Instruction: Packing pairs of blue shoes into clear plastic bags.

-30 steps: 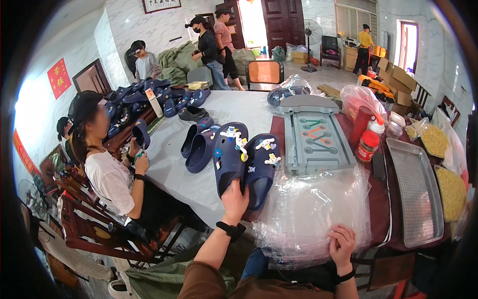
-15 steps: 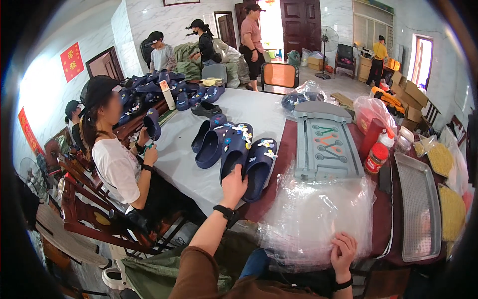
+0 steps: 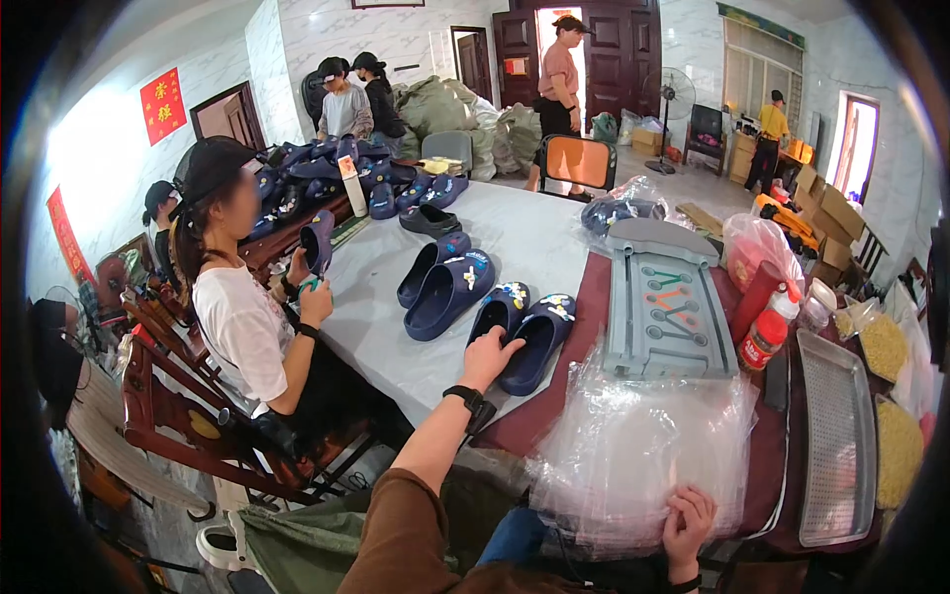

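My left hand [image 3: 489, 361] is closed at the heel end of a pair of navy clogs. Its fingers reach into the left clog [image 3: 502, 302], and the thumb lies against the rim of the right clog [image 3: 546, 337]. Colourful charms sit on both uppers. To their left stand another charm-covered navy clog [image 3: 457, 287] and its mate behind it [image 3: 435, 259]. My right hand [image 3: 690, 520] rests on a stack of clear plastic bags [image 3: 633, 436], fingers loosely bent and apart, with nothing visibly gripped.
A grey board [image 3: 668, 307] with coloured shapes lies behind the bags. Right of it are a red-lidded jar [image 3: 762, 340] and a perforated metal tray [image 3: 836, 436]. At left a seated person [image 3: 252, 327] holds a navy clog [image 3: 317, 243]. More clogs [image 3: 317, 168] are heaped far left.
My left hand has brought the left clog down beside its mate, and the thumb has shifted onto the right one. My right hand stays on the bags. The whole view has shifted slightly.
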Tool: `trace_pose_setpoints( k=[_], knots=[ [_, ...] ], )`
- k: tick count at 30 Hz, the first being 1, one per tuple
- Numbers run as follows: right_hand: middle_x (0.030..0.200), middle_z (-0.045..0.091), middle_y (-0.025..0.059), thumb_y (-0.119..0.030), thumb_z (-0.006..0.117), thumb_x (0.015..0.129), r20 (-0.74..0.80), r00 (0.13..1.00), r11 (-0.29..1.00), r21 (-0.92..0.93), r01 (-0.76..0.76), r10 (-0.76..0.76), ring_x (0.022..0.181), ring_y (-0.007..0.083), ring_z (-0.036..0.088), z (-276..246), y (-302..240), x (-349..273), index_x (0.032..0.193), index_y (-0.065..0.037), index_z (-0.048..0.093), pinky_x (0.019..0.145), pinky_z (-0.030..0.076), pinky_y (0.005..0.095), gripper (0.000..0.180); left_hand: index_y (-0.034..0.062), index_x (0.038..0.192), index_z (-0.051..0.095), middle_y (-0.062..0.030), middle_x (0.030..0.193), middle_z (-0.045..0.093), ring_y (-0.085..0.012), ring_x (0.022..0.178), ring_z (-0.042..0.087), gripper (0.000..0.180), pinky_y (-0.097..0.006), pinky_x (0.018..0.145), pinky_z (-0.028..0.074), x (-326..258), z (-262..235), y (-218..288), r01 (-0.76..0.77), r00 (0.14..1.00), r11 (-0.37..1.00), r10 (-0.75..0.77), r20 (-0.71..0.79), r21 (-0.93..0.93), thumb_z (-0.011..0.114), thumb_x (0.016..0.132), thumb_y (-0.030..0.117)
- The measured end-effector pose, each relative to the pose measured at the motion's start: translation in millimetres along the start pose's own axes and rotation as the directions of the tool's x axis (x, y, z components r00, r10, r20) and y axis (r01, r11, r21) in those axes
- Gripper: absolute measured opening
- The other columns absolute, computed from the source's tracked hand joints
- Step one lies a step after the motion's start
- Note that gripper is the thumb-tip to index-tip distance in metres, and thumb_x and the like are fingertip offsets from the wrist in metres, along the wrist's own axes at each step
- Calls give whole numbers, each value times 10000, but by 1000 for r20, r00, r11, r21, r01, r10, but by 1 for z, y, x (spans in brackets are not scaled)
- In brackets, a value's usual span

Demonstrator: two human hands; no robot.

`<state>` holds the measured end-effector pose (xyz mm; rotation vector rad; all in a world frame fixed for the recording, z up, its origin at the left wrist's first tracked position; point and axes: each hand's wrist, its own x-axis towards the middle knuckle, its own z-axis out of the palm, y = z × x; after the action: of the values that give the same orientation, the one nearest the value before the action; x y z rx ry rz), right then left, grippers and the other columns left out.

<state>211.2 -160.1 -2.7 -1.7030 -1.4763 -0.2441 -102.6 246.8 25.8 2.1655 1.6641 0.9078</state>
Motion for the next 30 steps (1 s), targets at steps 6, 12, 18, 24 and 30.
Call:
trace_pose_setpoints(
  k=[6, 12, 18, 24, 30],
  knots=[
    [1053, 717, 92, 4, 637, 759, -5, 1000, 1000, 8, 8, -8, 1111, 335, 643, 1, -2, 3, 875, -77, 706, 1014, 427, 451, 157, 64, 1055, 694, -149, 928, 701, -357, 938, 668, 251, -461, 816, 517, -11, -4, -27, -191, 959, 982, 185, -216, -6, 702, 914, 272],
    [1058, 716, 96, 5, 633, 761, 0, 1000, 1000, 6, 16, -16, 1117, 338, 639, 0, 2, 1, 881, -72, 702, 1019, 424, 449, 158, 102, 1115, 689, -166, 1028, 649, -388, 1052, 600, 259, -485, 954, 474, -22, -19, -48, -159, 921, 987, 153, -357, 14, 739, 869, 165],
    [1068, 718, 102, 4, 633, 760, 11, 1000, 1000, 3, 0, 0, 1122, 342, 638, 1, 3, -2, 878, -65, 694, 1024, 426, 452, 150, 71, 1188, 668, -204, 1042, 640, -401, 1029, 619, 376, -481, 932, 491, -41, -21, -55, -8, 973, 997, -10, -231, -77, 763, 861, 230],
    [1072, 717, 105, -1, 636, 774, 3, 1000, 1000, 3, 5, -5, 1130, 345, 636, 0, 2, -1, 877, -63, 689, 1029, 426, 456, 132, -14, 1196, 653, -228, 1058, 700, -400, 1006, 672, 499, -477, 879, 530, -47, -16, -56, 128, 959, 965, -179, -220, -228, 759, 861, 341],
    [1086, 718, 103, -5, 634, 774, 16, 1000, 1000, -6, 13, -13, 1138, 346, 636, -1, 4, -2, 886, -65, 694, 1029, 432, 459, 141, -33, 1059, 730, -232, 879, 754, -332, 769, 758, 489, -414, 814, 583, -27, -25, -65, 423, 906, 875, -408, 112, -237, 684, 831, 398]
  ],
)
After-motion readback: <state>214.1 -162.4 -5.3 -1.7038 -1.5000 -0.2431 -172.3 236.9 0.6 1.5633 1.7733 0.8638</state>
